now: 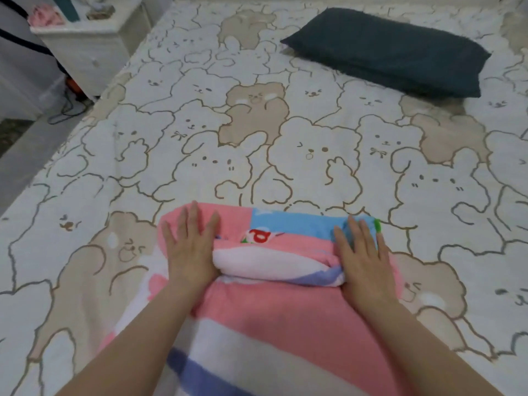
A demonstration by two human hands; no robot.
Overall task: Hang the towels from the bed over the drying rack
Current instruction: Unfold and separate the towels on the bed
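- While my left hand and right hand press flat with fingers straight, clamping nothing, the pink towel lies bunched between them.
- It rests on the bed's near edge.
- Far right lies 1 dark pillow.

Red letter "d" on the folded towel.
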